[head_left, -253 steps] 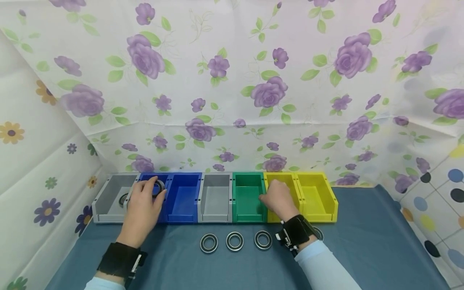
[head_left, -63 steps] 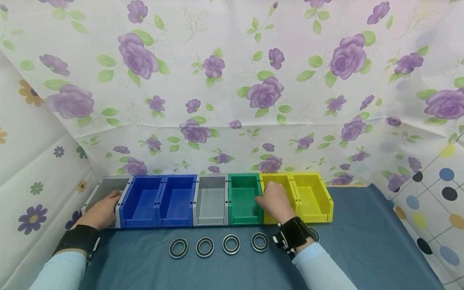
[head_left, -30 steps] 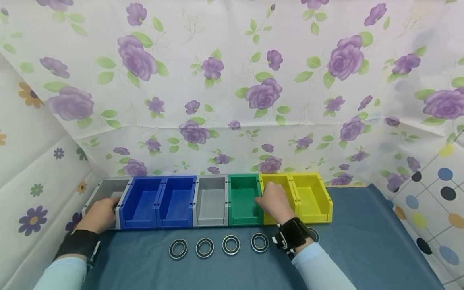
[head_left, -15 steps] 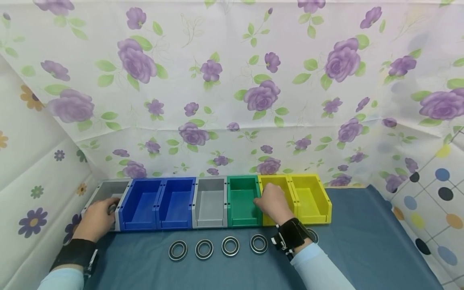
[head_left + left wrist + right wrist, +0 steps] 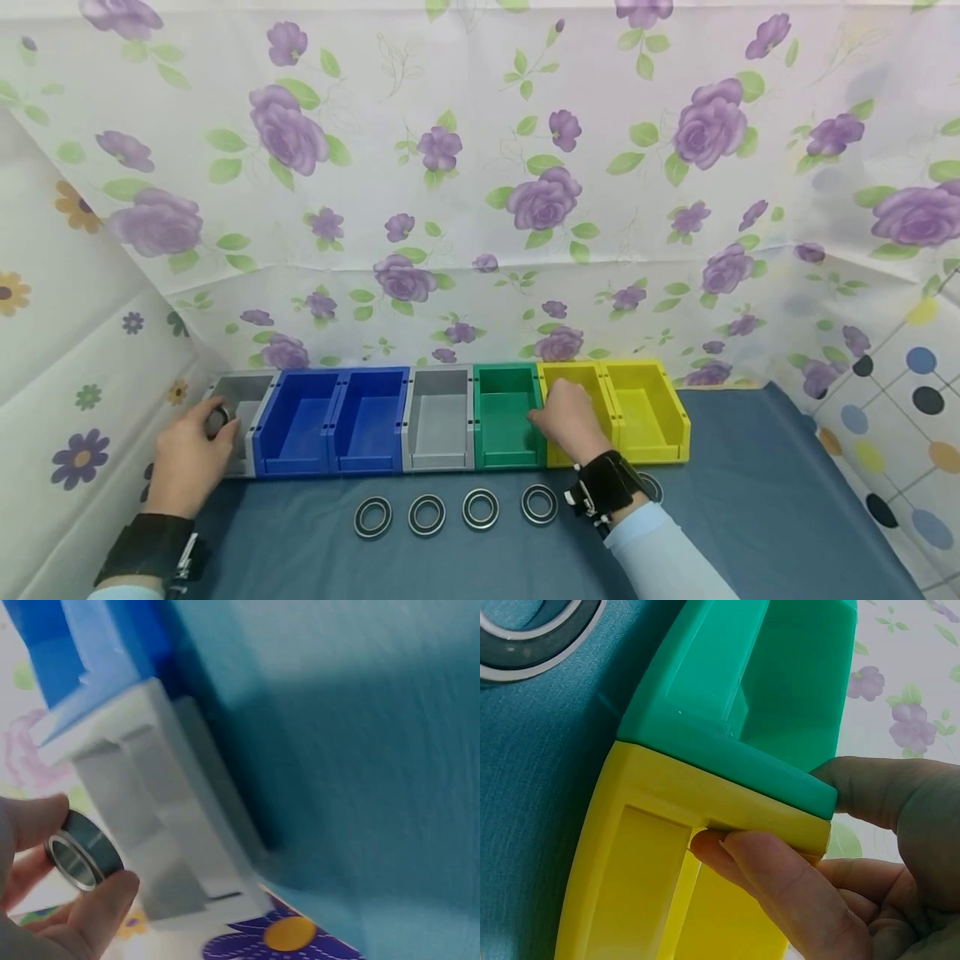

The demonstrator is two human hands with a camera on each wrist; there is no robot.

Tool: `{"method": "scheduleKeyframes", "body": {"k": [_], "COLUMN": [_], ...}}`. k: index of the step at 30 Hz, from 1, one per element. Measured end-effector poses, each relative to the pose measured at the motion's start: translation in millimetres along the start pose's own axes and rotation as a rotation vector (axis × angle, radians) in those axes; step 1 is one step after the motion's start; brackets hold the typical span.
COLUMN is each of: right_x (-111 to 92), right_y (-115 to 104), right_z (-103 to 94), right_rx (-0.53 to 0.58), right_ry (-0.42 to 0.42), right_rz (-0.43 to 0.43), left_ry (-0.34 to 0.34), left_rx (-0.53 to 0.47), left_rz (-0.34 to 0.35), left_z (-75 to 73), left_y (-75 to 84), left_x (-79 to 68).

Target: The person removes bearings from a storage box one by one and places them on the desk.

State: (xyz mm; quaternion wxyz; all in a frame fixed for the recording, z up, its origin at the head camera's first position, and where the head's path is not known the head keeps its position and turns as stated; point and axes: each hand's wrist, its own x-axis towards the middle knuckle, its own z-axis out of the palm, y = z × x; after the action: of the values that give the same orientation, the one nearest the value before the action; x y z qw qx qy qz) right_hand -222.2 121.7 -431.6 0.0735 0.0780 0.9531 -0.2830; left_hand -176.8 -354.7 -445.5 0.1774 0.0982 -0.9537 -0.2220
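My left hand point(image 5: 183, 458) pinches a ball bearing point(image 5: 97, 841) between thumb and fingers, above the leftmost grey bin point(image 5: 257, 385). In the left wrist view the bearing is tilted and apart from that grey bin point(image 5: 196, 832), whose visible inside holds nothing. My right hand point(image 5: 573, 417) stays at the yellow bin point(image 5: 558, 455) beside the green bin point(image 5: 510, 459). In the right wrist view its thumb lies on the green side and its fingers on the yellow side, gripping the two adjoining walls.
Several bearings lie in a row on the blue cloth, from a left one point(image 5: 358, 518) to one point(image 5: 524, 505) near the right wrist; another point(image 5: 657, 487) is partly behind the wristband. Two blue bins point(image 5: 292, 467), a grey bin point(image 5: 438, 462) and a second yellow bin point(image 5: 654, 455) complete the row.
Earlier the left hand held a bearing over a blue bin; the row on the cloth then gained one. The hand reached into the leftmost grey bin and has lifted a bearing out. Right hand unchanged.
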Motion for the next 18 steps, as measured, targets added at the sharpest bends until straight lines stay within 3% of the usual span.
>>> {"method": "scheduleKeyframes", "body": {"k": [4, 9, 11, 18], "right_x": [0, 0, 0, 1], "right_y": [1, 2, 2, 2], "right_z": [0.2, 0.6, 0.7, 0.4], "right_rx": [-0.004, -0.004, -0.005, -0.007], "right_ry": [0.002, 0.004, 0.006, 0.005], "right_rz": [0.0, -0.006, -0.005, -0.022], "left_ry": [0.123, 0.29, 0.319, 0.332], "left_rx": [-0.07, -0.14, -0.162, -0.222], "left_rz": [-0.006, 0.123, 0.171, 0.215], "left_z": [-7.6, -14.6, -16.9, -20.4], "left_y": [18.1, 45.9, 56.7, 82.8], "left_x": [-5.9, -13.9, -17.2, -29.3]}}
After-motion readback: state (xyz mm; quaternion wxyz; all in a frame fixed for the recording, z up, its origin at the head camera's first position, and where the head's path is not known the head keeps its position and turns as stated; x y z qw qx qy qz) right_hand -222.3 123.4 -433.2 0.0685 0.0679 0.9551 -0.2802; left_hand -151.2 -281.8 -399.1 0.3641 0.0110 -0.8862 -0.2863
